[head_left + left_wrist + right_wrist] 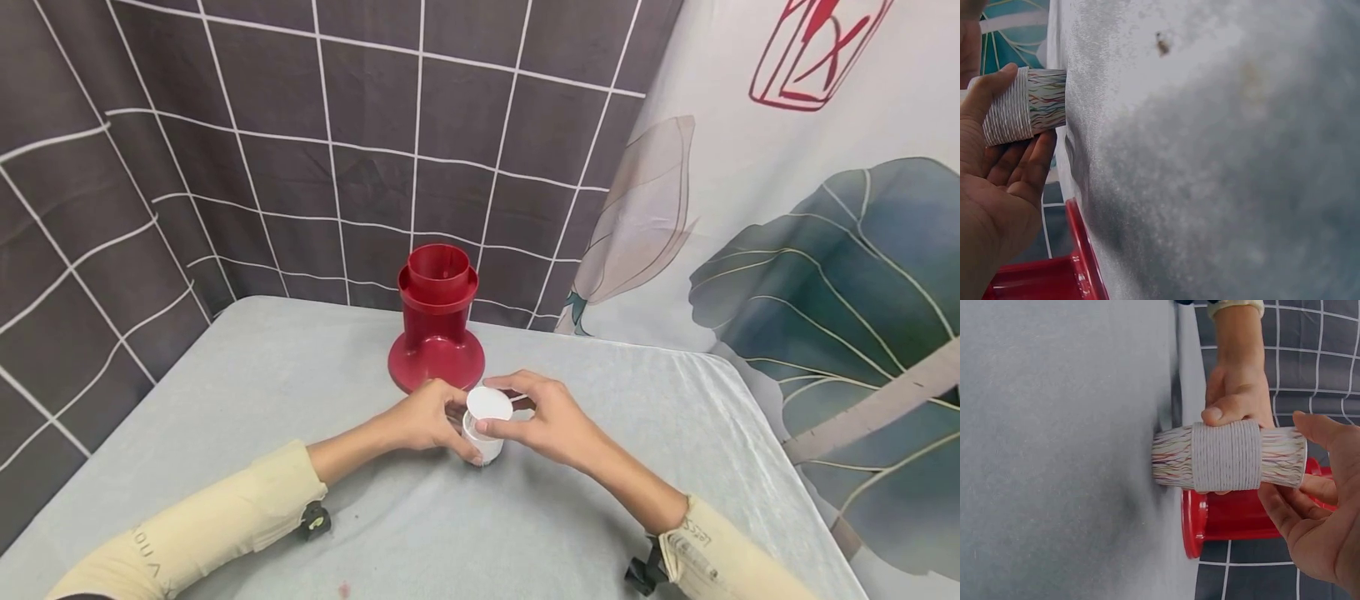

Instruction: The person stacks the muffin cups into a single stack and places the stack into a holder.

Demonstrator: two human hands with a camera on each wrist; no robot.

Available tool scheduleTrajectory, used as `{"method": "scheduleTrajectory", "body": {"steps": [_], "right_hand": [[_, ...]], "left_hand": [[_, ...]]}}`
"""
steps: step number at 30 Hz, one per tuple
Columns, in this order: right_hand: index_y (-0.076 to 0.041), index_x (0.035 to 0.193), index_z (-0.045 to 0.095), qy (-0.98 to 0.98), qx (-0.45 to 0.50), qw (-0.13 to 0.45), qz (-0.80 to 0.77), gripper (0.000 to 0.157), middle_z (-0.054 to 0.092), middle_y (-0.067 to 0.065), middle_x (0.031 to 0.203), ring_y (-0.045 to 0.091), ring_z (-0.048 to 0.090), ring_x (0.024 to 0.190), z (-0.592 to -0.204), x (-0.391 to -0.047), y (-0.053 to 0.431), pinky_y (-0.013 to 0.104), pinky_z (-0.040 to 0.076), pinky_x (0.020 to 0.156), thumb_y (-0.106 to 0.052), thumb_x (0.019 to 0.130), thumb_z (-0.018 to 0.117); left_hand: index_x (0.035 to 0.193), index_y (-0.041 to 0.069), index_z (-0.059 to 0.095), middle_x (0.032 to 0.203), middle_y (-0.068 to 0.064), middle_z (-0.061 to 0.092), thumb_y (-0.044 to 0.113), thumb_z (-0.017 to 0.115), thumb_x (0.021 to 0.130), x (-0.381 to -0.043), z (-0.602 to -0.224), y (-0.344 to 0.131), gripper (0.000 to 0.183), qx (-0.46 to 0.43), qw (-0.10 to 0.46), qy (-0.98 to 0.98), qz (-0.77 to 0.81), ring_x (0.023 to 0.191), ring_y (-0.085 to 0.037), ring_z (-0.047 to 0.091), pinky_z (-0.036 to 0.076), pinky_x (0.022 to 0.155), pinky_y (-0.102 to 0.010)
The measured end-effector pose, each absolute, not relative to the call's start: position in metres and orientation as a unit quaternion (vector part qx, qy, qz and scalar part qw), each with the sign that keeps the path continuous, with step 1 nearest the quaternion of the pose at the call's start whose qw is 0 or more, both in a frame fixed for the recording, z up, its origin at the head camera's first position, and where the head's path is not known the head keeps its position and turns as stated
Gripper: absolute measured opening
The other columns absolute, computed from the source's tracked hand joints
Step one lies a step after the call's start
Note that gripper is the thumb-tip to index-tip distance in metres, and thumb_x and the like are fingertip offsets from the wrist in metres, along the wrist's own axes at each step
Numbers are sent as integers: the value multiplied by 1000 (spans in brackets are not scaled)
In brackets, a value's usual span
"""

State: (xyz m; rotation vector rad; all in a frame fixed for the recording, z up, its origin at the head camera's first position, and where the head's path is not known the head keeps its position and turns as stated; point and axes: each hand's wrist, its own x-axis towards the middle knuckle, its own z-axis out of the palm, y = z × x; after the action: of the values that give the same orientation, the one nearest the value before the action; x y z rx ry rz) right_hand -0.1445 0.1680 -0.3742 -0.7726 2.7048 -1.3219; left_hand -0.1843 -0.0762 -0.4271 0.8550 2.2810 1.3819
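Observation:
A paper cup [486, 448] with wavy coloured lines stands upright on the table, white cord [1227, 456] wound in a wide band round its middle. Its top looks like a flat white disc [490, 402] in the head view; I cannot tell whether that is a lid or a base. My left hand [427, 417] grips the cord-wound part, thumb on the near side and fingers behind. At the upper end, my right hand [551, 421] pinches the rim between thumb and fingers. The left wrist view shows the cup's patterned lower part [1047, 100] touching the cloth.
Just behind the hands stands a red plastic piece [437, 333] with a round foot and an open tube top. Pale grey-blue cloth [300, 400] covers the table. A dark gridded curtain [262, 183] hangs behind, with a leaf-patterned curtain [825, 275] at the right.

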Motion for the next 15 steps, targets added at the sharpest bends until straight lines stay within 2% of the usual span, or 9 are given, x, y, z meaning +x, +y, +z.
{"method": "scheduleTrajectory", "body": {"steps": [4,11,15], "right_hand": [[-10,139,79,874,-260,25,-409,53,81,0,123,14,76,110,-375,-142,169,35,68,100,-29,92,95],[-6,142,76,877,-268,42,-397,58,80,4,128,16,76,110,-382,-141,169,34,67,101,-25,91,95],[-5,141,77,873,-277,39,-399,58,80,6,128,18,76,111,-385,-141,170,39,68,101,-24,90,96]], "left_hand": [[119,13,86,103,5,87,27,103,78,-184,-426,-76,46,300,168,806,481,98,-9,79,64,88,-27],[114,14,87,101,6,87,26,103,78,-184,-427,-76,41,301,169,804,485,97,-9,78,63,88,-29],[113,15,87,99,6,86,27,102,80,-184,-427,-76,38,301,167,803,487,95,-9,77,63,86,-28]]}}
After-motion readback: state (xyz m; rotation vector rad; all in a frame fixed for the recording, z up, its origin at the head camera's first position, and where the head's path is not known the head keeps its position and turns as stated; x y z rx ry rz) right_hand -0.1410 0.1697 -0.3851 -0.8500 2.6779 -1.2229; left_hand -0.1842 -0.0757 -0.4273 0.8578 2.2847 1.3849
